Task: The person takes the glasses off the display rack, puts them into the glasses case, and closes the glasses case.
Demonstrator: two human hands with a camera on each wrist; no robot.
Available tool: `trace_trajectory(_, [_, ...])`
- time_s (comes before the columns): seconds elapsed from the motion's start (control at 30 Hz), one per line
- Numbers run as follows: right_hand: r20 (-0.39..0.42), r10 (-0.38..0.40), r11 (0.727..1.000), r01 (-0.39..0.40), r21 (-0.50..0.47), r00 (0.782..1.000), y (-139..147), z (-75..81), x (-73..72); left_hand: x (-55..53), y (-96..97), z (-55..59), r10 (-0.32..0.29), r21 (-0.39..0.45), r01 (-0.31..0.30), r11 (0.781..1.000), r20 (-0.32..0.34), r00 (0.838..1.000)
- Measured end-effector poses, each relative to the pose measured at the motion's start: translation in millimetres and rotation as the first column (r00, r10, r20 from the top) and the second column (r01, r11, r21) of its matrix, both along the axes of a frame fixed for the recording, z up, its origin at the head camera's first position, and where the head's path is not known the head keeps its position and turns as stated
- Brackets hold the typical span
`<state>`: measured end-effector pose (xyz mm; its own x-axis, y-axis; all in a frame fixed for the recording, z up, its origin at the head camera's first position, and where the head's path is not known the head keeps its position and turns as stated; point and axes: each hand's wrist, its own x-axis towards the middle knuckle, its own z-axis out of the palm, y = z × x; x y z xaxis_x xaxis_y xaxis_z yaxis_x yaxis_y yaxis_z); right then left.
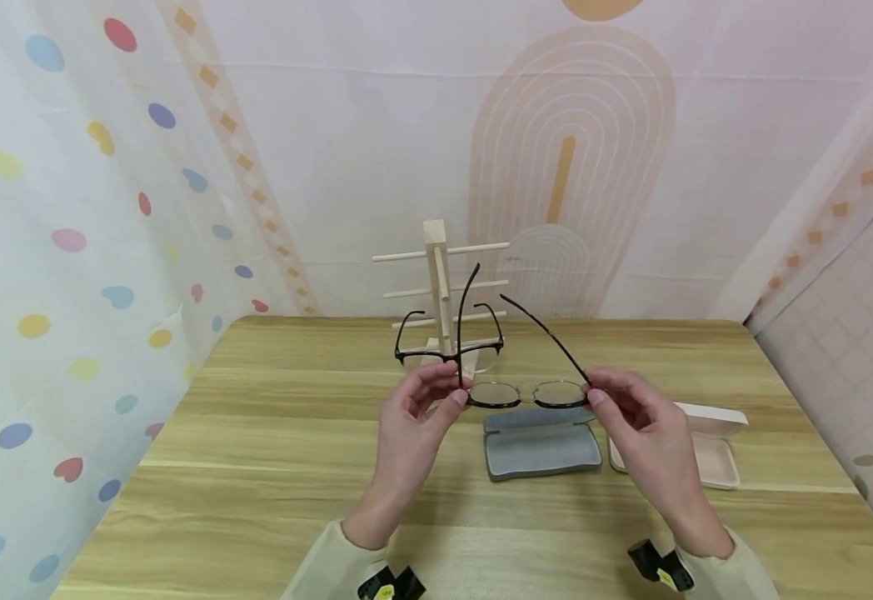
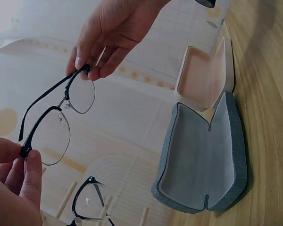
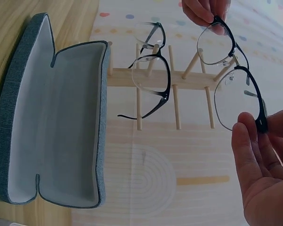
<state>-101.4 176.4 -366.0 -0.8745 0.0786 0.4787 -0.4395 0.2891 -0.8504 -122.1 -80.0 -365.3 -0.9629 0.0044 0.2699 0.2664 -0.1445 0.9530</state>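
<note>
Both hands hold one pair of glasses [image 1: 560,405] with dark upper rims, thin wire lower rims and dark temples unfolded. My left hand [image 1: 414,425] pinches one end of the frame near the hinge. At the opposite end, my right hand [image 1: 650,442] pinches the other hinge corner between thumb and fingers. The glasses are in the air above an open grey-blue glasses case [image 2: 193,155], whose pale lining shows nothing inside. Behind the left hand, a second black-rimmed pair of glasses [image 3: 166,77] hangs on the lowest part of a wooden display rack [image 1: 435,233].
An open white case with pink lining [image 1: 717,467] stands right of the grey-blue one, partly behind the right hand. Upper rack rods [image 1: 477,247] carry no glasses. A patterned cloth [image 1: 346,150] hangs behind the wooden table [image 1: 256,467].
</note>
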Motion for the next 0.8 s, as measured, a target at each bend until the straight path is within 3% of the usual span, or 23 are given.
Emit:
trace_trajectory(0.43, [-0.001, 0.009, 1.0, -0.009, -0.01, 1.0, 0.4, -3.5, 0.6, -2.0, 1.8, -6.4, 0.019, 0.01, -0.019, 1.0, 0.004, 1.0])
trace_trajectory(0.8, [-0.081, 0.018, 1.0, -0.016, 0.019, 0.997, 1.7, -5.6, 0.5, -1.5, 3.3, -7.5, 0.028, 0.016, -0.028, 0.999, 0.008, 1.0])
